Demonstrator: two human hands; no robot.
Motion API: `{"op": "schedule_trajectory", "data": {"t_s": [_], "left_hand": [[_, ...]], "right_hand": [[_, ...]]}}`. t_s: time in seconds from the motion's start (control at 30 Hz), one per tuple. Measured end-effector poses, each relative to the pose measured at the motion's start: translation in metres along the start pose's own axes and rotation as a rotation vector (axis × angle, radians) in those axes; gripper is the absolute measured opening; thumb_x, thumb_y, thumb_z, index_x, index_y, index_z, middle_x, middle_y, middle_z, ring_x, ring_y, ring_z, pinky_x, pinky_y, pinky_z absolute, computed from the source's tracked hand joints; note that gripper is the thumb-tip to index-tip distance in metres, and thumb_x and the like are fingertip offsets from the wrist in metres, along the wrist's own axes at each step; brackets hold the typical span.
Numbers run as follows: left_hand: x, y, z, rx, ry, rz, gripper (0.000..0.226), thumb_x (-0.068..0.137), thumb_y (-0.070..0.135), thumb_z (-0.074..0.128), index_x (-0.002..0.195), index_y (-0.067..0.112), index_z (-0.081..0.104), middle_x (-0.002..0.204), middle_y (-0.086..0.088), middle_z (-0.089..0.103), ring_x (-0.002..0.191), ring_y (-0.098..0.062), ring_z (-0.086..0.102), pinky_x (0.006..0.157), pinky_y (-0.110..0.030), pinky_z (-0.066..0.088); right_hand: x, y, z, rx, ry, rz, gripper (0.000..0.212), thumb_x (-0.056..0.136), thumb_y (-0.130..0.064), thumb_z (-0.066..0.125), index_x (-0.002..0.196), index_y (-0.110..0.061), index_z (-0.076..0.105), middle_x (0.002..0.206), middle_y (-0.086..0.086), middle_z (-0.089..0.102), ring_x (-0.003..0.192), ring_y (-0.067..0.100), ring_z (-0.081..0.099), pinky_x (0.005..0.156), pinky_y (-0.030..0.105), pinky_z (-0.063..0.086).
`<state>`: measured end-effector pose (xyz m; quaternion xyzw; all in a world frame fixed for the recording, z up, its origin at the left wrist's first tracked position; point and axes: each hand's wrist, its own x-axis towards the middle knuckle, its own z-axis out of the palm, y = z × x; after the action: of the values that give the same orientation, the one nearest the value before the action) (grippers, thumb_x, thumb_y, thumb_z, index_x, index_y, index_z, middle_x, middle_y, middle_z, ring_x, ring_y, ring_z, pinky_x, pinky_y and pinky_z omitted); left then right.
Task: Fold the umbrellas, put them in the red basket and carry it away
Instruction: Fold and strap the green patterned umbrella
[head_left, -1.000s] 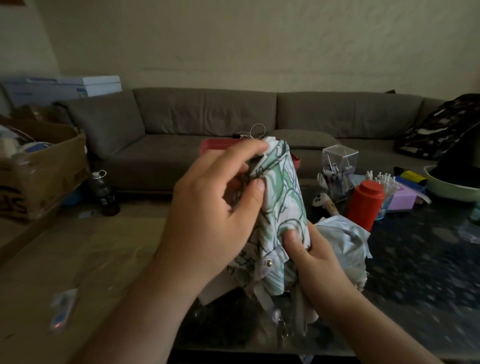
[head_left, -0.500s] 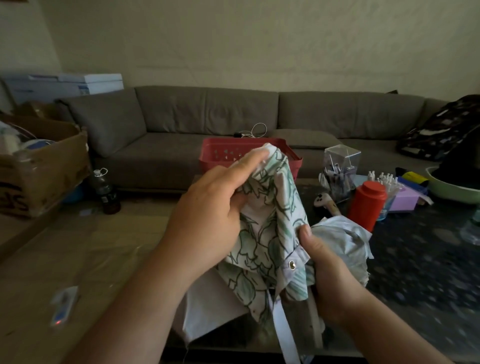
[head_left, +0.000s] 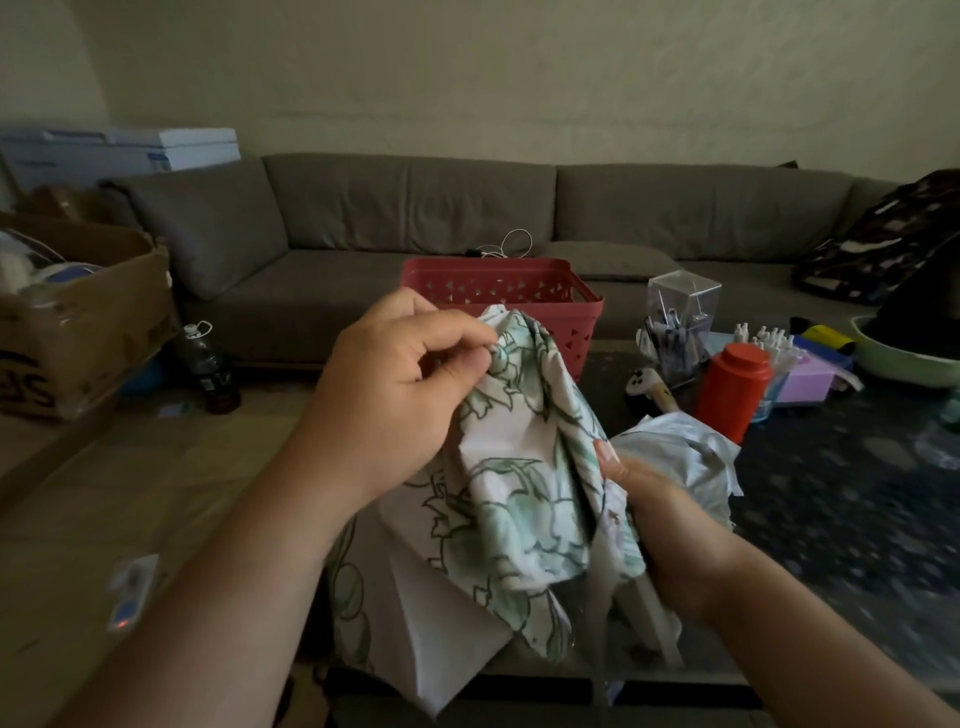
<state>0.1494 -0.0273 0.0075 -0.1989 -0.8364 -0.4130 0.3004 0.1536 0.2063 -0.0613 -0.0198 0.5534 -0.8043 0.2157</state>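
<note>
I hold a white umbrella with a green leaf print (head_left: 524, 483) upright in front of me, its cloth loose and crumpled. My left hand (head_left: 400, 395) pinches the cloth near the top. My right hand (head_left: 660, 525) grips the lower right side of the bundle. A second, pale blue-white umbrella (head_left: 685, 457) lies on the dark table just behind my right hand. The red basket (head_left: 498, 291) stands beyond the umbrella at the table's far edge; what it holds is not visible.
A red canister (head_left: 732, 389), a clear pen holder (head_left: 680, 327), small bottles, a purple box (head_left: 810, 379) and a green bowl (head_left: 904, 358) crowd the table's right. A grey sofa (head_left: 415, 208) runs behind. A cardboard box (head_left: 78, 317) and a dark bottle (head_left: 208, 364) sit left.
The umbrella cloth has loosened and spread downward. My left hand shifted from wrapping the bundle to pinching cloth near the top. My right hand slid lower on the right side.
</note>
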Motion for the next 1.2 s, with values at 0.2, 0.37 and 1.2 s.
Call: {"op": "schedule_trajectory", "data": {"t_s": [0.2,0.37,1.2], "left_hand": [[-0.004,0.012,0.005,-0.278,-0.075,-0.173,0.015,0.092,0.043,0.065,0.106,0.045,0.068,0.097,0.012,0.068,0.092,-0.009,0.067,0.089,-0.035,0.055],[-0.011,0.022,0.008,-0.127,-0.069,-0.205,0.035,0.094,0.047,0.073,0.122,0.054,0.054,0.103,0.023,0.071,0.089,0.001,0.069,0.073,-0.015,0.052],[-0.008,0.004,0.009,-0.162,0.053,-0.343,0.028,0.095,0.017,0.076,0.096,0.045,0.074,0.084,0.007,0.072,0.078,-0.006,0.07,0.072,-0.028,0.055]], "right_hand": [[0.003,-0.001,0.001,0.063,0.015,0.041,0.045,0.107,-0.034,0.046,0.122,0.001,0.07,0.11,0.023,0.077,0.091,0.031,0.079,0.065,0.035,0.063],[0.009,0.002,-0.001,0.001,0.032,-0.023,0.053,0.1,-0.046,0.052,0.136,-0.008,0.065,0.127,0.02,0.074,0.117,0.035,0.073,0.097,0.047,0.059],[0.013,0.008,-0.009,-0.323,0.212,-0.325,0.037,0.099,-0.04,0.055,0.122,-0.015,0.068,0.113,0.005,0.08,0.106,0.023,0.077,0.091,0.043,0.059]]}}
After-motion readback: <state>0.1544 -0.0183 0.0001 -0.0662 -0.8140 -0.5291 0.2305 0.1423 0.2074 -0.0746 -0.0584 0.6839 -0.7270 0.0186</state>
